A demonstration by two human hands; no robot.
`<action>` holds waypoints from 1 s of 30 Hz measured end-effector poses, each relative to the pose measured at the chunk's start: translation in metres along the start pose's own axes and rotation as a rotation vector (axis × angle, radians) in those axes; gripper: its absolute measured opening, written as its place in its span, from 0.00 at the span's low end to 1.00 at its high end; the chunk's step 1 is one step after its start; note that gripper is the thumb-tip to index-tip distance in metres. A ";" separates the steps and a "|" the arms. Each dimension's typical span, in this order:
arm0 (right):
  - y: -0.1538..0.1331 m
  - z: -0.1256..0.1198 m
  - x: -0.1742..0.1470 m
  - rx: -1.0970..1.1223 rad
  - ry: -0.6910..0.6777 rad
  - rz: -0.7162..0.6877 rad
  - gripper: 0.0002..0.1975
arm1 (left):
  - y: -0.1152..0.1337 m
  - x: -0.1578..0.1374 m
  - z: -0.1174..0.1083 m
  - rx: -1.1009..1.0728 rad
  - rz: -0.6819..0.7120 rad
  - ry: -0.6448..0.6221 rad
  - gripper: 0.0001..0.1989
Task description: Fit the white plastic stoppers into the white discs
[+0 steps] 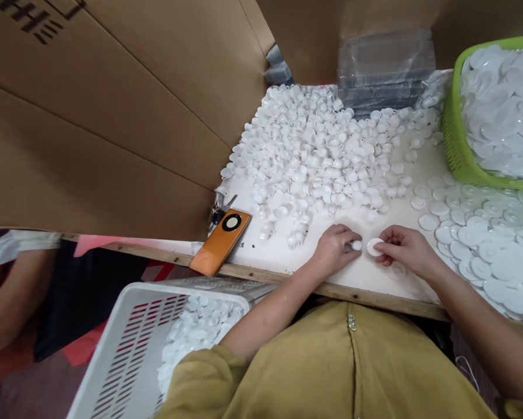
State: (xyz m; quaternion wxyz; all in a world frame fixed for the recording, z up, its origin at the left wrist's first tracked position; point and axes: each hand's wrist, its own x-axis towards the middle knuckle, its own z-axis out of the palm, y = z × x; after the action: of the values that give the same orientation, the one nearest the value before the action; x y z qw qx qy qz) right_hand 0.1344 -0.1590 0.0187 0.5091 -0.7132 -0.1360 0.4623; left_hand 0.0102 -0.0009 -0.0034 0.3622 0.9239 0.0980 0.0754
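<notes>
My left hand pinches a small white toy cup between thumb and fingers, just above the table. Facing it, a round white saucer is held at its edge by my right hand. A narrow gap separates the two pieces. Beyond my hands spreads a large heap of small white cups, many with little handles. Flat white saucers lie in an overlapping spread to the right of my right hand.
A green basket full of white discs stands back right. Cardboard walls enclose the left and back, with plastic-wrapped grey blocks behind the heap. An orange phone overhangs the wooden edge. Below is a white crate; another person's arm shows far left.
</notes>
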 end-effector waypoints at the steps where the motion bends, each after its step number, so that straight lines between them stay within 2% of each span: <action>1: -0.004 0.007 0.002 0.005 -0.024 0.026 0.14 | -0.001 0.000 -0.001 -0.026 0.004 -0.006 0.11; 6: -0.017 0.030 0.015 -0.169 -0.068 0.101 0.12 | -0.006 0.001 -0.003 -0.044 0.007 -0.012 0.11; 11: -0.019 0.032 0.018 -0.195 -0.096 0.118 0.13 | -0.008 0.002 0.001 -0.028 -0.017 -0.032 0.12; 14: -0.019 0.033 0.019 -0.204 -0.088 0.118 0.13 | -0.007 0.002 -0.004 -0.026 -0.026 -0.058 0.13; 18: -0.025 0.034 0.022 -0.231 -0.106 0.173 0.13 | -0.005 0.006 -0.023 -0.109 0.011 -0.185 0.17; 22: -0.033 0.035 0.024 -0.281 -0.120 0.252 0.11 | -0.003 0.019 -0.038 -0.100 -0.119 -0.306 0.19; 26: -0.035 0.035 0.028 -0.278 -0.130 0.289 0.09 | -0.002 0.034 -0.040 0.005 -0.142 -0.442 0.17; 30: -0.032 0.036 0.030 -0.267 -0.118 0.290 0.10 | 0.000 0.037 -0.040 0.047 -0.109 -0.474 0.16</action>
State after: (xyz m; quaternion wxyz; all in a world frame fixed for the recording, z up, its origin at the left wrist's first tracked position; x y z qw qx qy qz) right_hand 0.1309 -0.1029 0.0282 0.3293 -0.7581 -0.1217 0.5496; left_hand 0.0373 0.0345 0.0283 0.3568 0.9173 0.0616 -0.1655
